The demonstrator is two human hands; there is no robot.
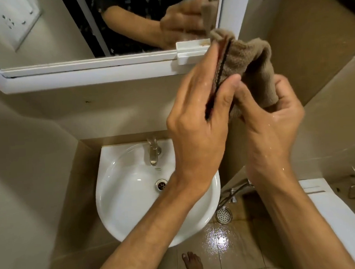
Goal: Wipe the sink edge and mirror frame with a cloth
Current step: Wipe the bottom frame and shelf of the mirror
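Observation:
A brown cloth (249, 63) is bunched up in front of the lower right corner of the white mirror frame (90, 76). My left hand (196, 120) pinches its left fold, which has a dark striped edge. My right hand (276, 126) grips the cloth's lower right part. The cloth's top touches or hangs just before a small white shelf (190, 50) on the frame. Below, the white sink (117, 192) with its tap (153, 151) and drain (161, 184) is partly hidden by my left forearm.
A white socket plate (9, 22) sits on the wall at upper left. A hand shower (225, 210) hangs right of the sink. A white toilet (341, 218) stands at lower right. The tiled floor (221, 246) is wet, with a bare foot (194, 264) on it.

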